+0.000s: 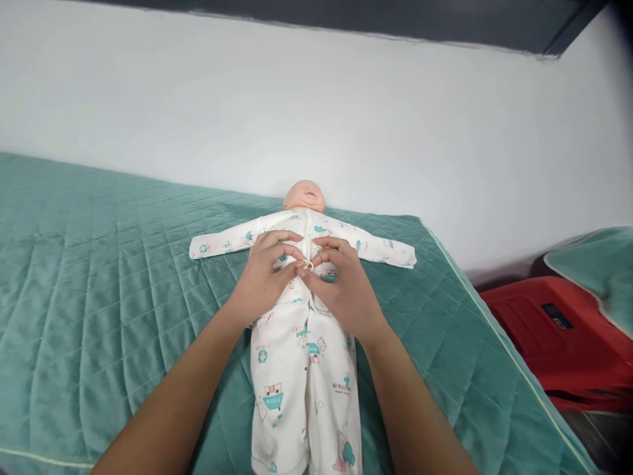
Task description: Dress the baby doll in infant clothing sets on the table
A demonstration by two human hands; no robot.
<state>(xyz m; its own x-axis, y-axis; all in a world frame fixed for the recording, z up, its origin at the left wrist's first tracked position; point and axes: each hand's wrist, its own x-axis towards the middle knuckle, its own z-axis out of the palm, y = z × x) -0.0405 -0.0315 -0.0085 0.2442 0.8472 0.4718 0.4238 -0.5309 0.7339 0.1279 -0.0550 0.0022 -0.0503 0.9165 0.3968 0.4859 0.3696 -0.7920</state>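
Observation:
A baby doll [304, 196] lies on its back, dressed in a white printed baby shirt [225, 243] with the sleeves spread out to both sides. White printed pants [279, 396] cover its legs. Over the middle of the shirt front, my left hand [270, 274] pinches the shirt's front edge between thumb and fingers. Facing it, my right hand [343, 280] pinches the same spot, the fingertips of both hands almost meeting. A small pale button or loop is partly seen between them. Higher on the front, a button [309, 231] shows near the collar.
Under the doll spreads a green quilted cover [123, 297] with a pale piped edge at the right. A white wall [247, 112] rises behind it. On the right, below the edge, sits a red plastic bin [558, 330] with green cloth [598, 270] over it.

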